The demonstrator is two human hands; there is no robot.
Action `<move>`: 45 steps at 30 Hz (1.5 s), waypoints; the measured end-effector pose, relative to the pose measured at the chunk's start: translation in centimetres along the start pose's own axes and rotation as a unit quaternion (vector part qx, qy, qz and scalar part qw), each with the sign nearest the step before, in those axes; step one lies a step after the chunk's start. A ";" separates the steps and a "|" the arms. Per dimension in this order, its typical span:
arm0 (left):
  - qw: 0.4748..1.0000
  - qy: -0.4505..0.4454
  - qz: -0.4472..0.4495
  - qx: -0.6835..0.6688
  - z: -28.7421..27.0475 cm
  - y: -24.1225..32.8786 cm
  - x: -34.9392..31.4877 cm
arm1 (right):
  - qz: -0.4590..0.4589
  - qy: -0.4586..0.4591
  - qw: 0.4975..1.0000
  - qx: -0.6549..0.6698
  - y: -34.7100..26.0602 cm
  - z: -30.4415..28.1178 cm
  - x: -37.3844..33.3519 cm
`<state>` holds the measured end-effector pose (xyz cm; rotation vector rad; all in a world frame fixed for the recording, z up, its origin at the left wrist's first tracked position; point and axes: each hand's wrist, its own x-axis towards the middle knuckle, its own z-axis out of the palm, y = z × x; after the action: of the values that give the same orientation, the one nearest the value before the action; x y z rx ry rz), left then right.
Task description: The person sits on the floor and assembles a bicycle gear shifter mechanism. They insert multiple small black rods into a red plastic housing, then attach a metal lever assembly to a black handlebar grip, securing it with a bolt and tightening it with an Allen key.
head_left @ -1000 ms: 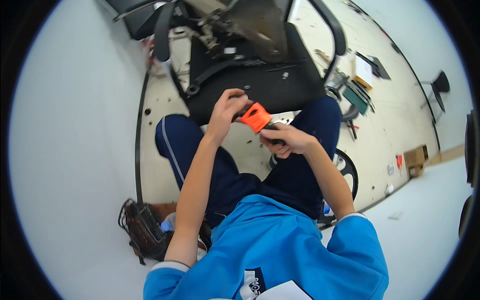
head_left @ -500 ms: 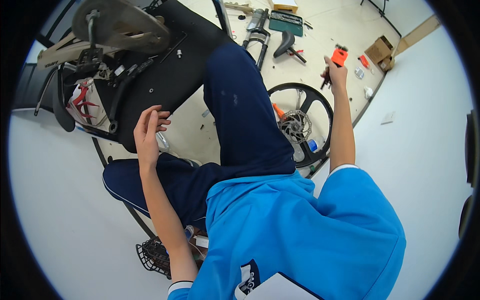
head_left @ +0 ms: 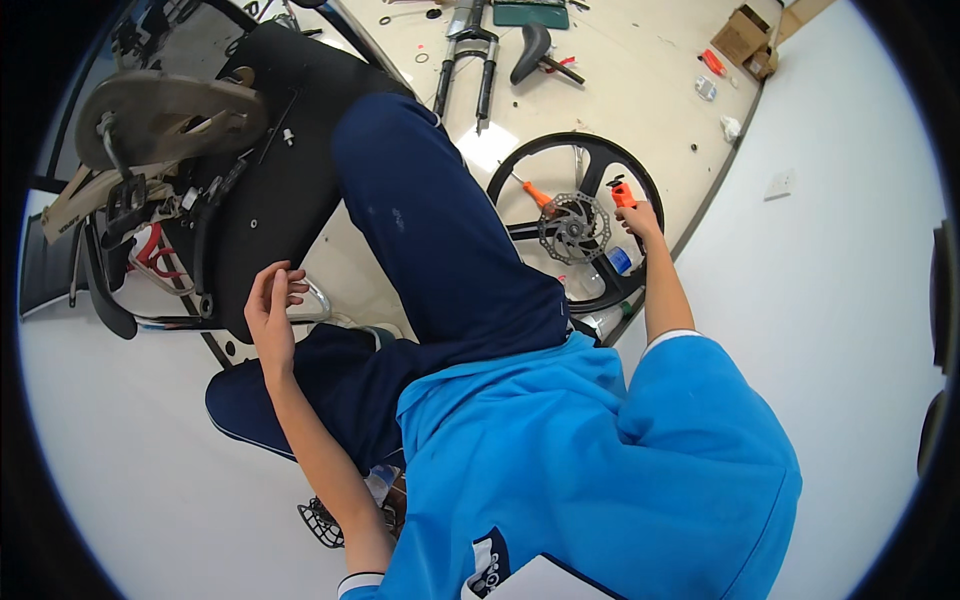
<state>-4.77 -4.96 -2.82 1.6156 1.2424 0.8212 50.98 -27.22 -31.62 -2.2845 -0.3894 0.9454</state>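
My left hand [head_left: 272,305] hovers empty by the near edge of the black padded bench [head_left: 285,170], fingers apart and loosely bent. In my right hand [head_left: 640,218] is an orange and black folding hex key set [head_left: 622,195], its blades too small to make out clearly. That hand is over the right rim of a black spoked wheel [head_left: 516,165] on the floor. A metal brake disc [head_left: 574,229] sits at the wheel's hub. Beside the disc lies an orange-handled screwdriver [head_left: 539,196]. On the bench rests a bicycle part with a crank and chain guard [head_left: 165,115] and a pedal [head_left: 126,205].
Ahead on the floor lie a suspension fork [head_left: 487,85], a saddle [head_left: 532,52] and a green case [head_left: 530,14]. A cardboard box [head_left: 741,35] stands near the right wall [head_left: 850,250]. Red-handled pliers [head_left: 150,252] are left of the bench; a blue-labelled bottle [head_left: 618,262] is by the wheel.
My right hand has come nearer and lower with the hex key set, from beyond the wheel to over its rim. The view has shifted; my left hand stays empty by the bench.
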 end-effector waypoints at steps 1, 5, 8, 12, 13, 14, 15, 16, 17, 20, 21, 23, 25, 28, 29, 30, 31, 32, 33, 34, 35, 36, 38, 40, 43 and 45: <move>1.000 -0.006 0.000 0.004 0.0 -0.1 0.1 | 0.027 -0.009 1.000 0.000 1.3 0.8 1.0; 1.000 -0.008 0.000 0.016 -0.2 -0.3 0.1 | 0.104 0.012 0.994 0.022 3.3 4.3 2.4; 1.000 -0.010 -0.001 0.027 0.1 -0.1 0.2 | 0.007 0.066 0.993 -0.098 6.8 6.1 4.2; 0.999 -0.016 -0.002 0.044 0.6 -0.4 0.5 | 0.067 0.024 0.983 -0.167 8.2 6.1 4.3; 0.999 -0.014 -0.003 0.046 0.5 -0.3 0.2 | 0.066 0.039 0.981 -0.177 7.7 6.0 3.6; 0.999 -0.016 -0.002 0.049 0.5 -0.3 0.2 | 0.068 0.054 0.979 -0.184 7.4 5.9 2.8; 0.999 -0.016 0.000 0.049 0.7 -0.3 0.3 | 0.070 0.069 0.977 -0.191 7.0 5.8 2.1; 0.999 -0.015 0.001 0.048 0.7 -0.5 0.2 | 0.079 0.077 0.978 -0.176 6.1 5.4 0.9; 0.999 -0.011 0.000 0.049 0.6 -0.6 -0.1 | 0.086 0.082 0.980 -0.161 4.6 4.9 -0.7; 0.999 -0.016 0.006 0.050 0.6 -0.1 0.2 | 0.107 0.093 0.981 -0.129 5.7 4.3 0.3; 0.999 -0.016 0.002 0.040 0.6 0.2 0.1 | 0.094 0.071 0.986 -0.119 6.7 4.0 1.0; 0.999 -0.034 0.005 0.027 0.6 0.8 0.2 | 0.089 0.044 0.990 -0.103 9.0 3.3 3.3; 0.999 -0.040 0.004 0.010 0.7 0.9 0.4 | 0.095 0.031 0.990 -0.098 10.1 2.6 4.9; 1.000 -0.015 0.004 -0.001 0.4 1.0 -0.6 | 0.022 0.004 0.999 -0.044 6.0 0.9 4.1; 1.000 -0.008 0.017 -0.006 0.6 0.8 -0.4 | 0.003 -0.010 0.999 -0.035 4.5 -0.1 4.0; 1.000 0.000 0.027 -0.016 0.6 0.6 -0.3 | -0.029 -0.012 0.999 -0.012 3.1 -1.4 4.3; 1.000 0.005 0.027 -0.003 0.4 1.1 -0.6 | -0.036 -0.032 0.999 0.018 -0.1 -2.2 3.7; 1.000 0.002 0.026 0.010 0.4 1.4 -0.7 | -0.065 -0.048 0.996 0.042 -3.8 -3.0 2.2; 0.999 0.021 0.030 0.030 0.2 1.6 -0.9 | -0.105 -0.059 0.991 0.055 -9.0 -3.5 -0.9; 0.998 0.031 0.035 0.046 0.1 2.0 -1.1 | -0.156 -0.061 0.984 0.066 -12.7 -4.0 -2.3; 0.996 0.051 0.047 0.048 0.1 2.1 -1.1 | -0.215 -0.069 0.972 0.062 -17.2 -4.2 -4.3; 0.994 0.064 0.062 0.060 0.0 2.2 -1.1 | -0.277 -0.060 0.957 0.065 -22.0 -3.5 -7.0; 0.988 0.082 0.095 0.088 -0.3 2.4 -1.0 | -0.403 -0.076 0.911 0.046 -30.9 -1.0 -12.9; 0.983 0.093 0.113 0.106 -0.6 2.6 -0.6 | -0.525 -0.156 0.836 0.037 -37.8 3.5 -16.9; 0.979 0.103 0.124 0.128 -1.9 2.8 0.9 | -0.705 -0.174 0.677 -0.123 -46.4 11.4 -23.0; 0.971 0.113 0.152 0.145 -3.3 3.5 3.0 | -0.747 -0.173 0.600 -0.228 -50.5 16.2 -22.6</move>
<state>-5.69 -1.52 1.57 2.0273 1.3384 1.0763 22.05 7.34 4.38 -1.1506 -2.3954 0.2672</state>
